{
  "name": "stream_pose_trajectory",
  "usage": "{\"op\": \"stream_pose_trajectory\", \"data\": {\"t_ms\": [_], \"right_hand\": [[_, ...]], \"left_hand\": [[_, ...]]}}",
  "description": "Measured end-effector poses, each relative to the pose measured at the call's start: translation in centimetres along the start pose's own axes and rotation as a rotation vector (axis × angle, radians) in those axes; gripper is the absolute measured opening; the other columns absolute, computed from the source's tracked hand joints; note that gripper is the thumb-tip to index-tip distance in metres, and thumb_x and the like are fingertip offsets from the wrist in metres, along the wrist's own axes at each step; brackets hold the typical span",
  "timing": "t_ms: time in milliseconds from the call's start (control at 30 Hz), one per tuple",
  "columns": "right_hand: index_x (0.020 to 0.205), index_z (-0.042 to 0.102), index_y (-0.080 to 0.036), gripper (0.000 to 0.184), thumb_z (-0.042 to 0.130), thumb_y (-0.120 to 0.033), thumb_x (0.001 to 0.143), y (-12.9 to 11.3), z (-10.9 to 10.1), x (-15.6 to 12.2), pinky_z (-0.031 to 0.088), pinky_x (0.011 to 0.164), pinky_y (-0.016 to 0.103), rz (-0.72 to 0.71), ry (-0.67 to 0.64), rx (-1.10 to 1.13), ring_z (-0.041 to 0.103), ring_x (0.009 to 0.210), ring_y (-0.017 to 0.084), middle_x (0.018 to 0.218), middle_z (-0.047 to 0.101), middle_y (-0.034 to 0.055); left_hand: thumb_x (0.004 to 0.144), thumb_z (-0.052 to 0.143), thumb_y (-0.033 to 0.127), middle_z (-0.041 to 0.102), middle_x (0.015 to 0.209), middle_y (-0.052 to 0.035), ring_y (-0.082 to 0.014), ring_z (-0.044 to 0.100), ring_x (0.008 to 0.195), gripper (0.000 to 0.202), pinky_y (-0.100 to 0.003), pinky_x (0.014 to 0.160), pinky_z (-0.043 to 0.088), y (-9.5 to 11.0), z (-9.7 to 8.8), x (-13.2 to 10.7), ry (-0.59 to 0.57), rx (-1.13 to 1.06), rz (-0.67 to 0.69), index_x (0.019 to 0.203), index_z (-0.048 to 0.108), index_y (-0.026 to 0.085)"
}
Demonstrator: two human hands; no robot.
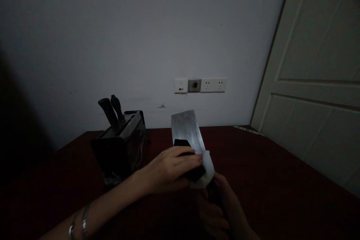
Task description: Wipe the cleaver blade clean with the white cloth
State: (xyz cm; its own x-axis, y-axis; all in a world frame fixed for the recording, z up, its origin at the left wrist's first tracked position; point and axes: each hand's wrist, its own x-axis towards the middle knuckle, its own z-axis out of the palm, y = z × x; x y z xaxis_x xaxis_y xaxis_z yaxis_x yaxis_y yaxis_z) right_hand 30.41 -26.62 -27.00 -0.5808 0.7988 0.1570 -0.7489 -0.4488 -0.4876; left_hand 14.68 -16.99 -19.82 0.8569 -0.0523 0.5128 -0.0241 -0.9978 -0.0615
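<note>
A kitchen cleaver (pixel 187 125) points away from me, its broad blade tilted up over the table. Its dark handle is wrapped by the fingers of my right hand (pixel 218 206), in deep shadow at the lower middle. My left hand (pixel 171 167) reaches across from the left and is closed on a black, block-like thing (pixel 195 173) lying against the lower part of the blade. Something white and soft-looking, like a cloth or pad (pixel 207 168), sticks out beside the black thing near the handle. How the two are joined, I cannot tell.
On the left of the dark red table (pixel 264 165) stands a black knife block (pixel 120 146) with two dark handles (pixel 111 110) sticking up. Behind is a pale wall with sockets (pixel 213 85). A white panelled door (pixel 315 82) rises on the right.
</note>
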Motion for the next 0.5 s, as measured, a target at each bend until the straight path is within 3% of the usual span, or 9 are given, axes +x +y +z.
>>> {"op": "stream_pose_trajectory", "data": {"t_ms": [167, 333, 500], "right_hand": [[0.064, 0.049, -0.019, 0.038, 0.049, -0.055, 0.076, 0.1, 0.4, 0.1, 0.027, 0.025, 0.013, -0.047, 0.054, -0.052, 0.02, 0.023, 0.002, 0.036, 0.04, -0.0095], [0.063, 0.049, -0.018, 0.039, 0.055, -0.056, 0.071, 0.3, 0.2, 0.1, 0.026, 0.023, 0.013, -0.007, 0.054, -0.036, 0.021, 0.023, 0.002, 0.035, 0.04, -0.0097], [0.062, 0.05, -0.018, 0.039, 0.049, -0.055, 0.077, 0.2, 0.2, 0.3, 0.03, 0.024, 0.014, 0.0, 0.036, -0.055, 0.025, 0.023, 0.003, 0.035, 0.042, -0.008]], "left_hand": [[0.079, 0.047, 0.012, 0.045, 0.134, -0.0072, -0.0204, 0.039, 0.123, 0.055, -0.04, 0.098, 0.041, -1.3, -1.1, 0.5, 0.034, 0.062, -0.083, 0.131, 0.036, 0.021], [0.08, 0.048, 0.017, 0.047, 0.133, -0.0078, -0.0211, 0.041, 0.121, 0.053, -0.037, 0.095, 0.043, -0.8, -1.0, 0.7, -0.047, 0.07, 0.009, 0.132, 0.034, 0.018], [0.08, 0.046, 0.014, 0.047, 0.133, -0.0077, -0.0209, 0.043, 0.117, 0.05, -0.039, 0.095, 0.042, -2.2, -1.9, 1.2, 0.018, 0.166, -0.103, 0.129, 0.038, 0.018]]}}
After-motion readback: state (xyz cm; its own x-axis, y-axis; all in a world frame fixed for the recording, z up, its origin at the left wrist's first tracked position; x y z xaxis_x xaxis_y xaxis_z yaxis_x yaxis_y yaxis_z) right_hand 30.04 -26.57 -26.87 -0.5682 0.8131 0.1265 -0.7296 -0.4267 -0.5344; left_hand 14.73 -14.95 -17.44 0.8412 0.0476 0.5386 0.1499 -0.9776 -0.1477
